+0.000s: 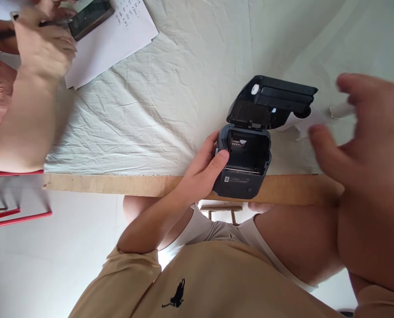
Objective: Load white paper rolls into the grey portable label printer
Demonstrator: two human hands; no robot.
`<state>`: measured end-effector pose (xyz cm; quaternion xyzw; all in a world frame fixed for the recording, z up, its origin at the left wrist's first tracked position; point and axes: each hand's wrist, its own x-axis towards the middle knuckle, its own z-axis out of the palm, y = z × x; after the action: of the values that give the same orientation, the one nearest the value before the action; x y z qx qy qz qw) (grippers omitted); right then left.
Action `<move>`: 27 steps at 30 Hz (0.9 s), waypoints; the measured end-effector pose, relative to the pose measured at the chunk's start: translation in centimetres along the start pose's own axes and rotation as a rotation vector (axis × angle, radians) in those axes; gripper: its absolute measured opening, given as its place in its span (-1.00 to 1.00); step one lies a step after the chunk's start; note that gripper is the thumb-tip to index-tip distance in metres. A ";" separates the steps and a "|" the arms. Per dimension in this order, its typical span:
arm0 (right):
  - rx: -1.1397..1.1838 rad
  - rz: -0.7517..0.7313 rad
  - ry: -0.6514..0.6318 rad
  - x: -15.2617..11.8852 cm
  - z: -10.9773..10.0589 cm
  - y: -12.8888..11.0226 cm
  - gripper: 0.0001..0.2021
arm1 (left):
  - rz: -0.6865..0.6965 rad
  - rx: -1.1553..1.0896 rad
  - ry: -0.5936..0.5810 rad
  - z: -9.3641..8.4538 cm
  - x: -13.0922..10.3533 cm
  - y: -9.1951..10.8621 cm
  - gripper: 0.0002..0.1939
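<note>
Pale, wrinkled cloth (183, 88) spreads beyond the dark portable printer (238, 186), and a wooden edge (111, 184) runs beneath the printer's near end. Its lid (266, 106) stands swung back on the far side, leaving the compartment (250, 152) exposed. The person's left hand (202, 172) is clamped on the printer's left side, thumb over the near face of the rim. Well to the right of the printer, the right hand (372, 128) is blurred, thumb and forefinger spread apart, with nothing visible between them. White paper (311, 121) lies just right of the lid, near that thumb; whether they touch, I cannot tell. Far left of the printer, a co-worker's blurred hand (46, 51) is beside a phone (92, 17) on paper sheets (117, 55)
</note>
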<state>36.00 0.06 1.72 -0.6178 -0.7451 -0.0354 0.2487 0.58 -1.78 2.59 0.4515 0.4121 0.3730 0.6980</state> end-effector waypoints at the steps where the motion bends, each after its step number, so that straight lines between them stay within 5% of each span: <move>1: 0.025 -0.022 0.002 0.1 0.6 -1.0 -0.26 | -0.004 0.002 0.004 -0.1 0.0 -0.1 -0.09; 8: 0.069 0.075 -0.072 1.7 1.2 -3.2 -0.73 | -0.011 -0.009 -0.008 -0.1 0.0 -0.1 -0.06; 15: 0.168 -0.111 -0.071 1.5 0.1 -2.9 -0.59 | -0.017 -0.020 0.004 0.2 0.0 0.1 -0.11; 21: 0.184 -0.064 -0.159 2.0 0.2 -2.0 -0.75 | -0.016 -0.004 0.007 0.0 0.1 -0.2 -0.09; 27: 0.192 -0.064 -0.192 1.7 0.2 -2.0 -0.52 | 0.006 -0.007 -0.003 0.0 0.1 0.0 -0.13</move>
<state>33.86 1.21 2.77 -0.5677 -0.7847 0.0877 0.2328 0.65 -1.75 2.56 0.4507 0.4082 0.3757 0.6994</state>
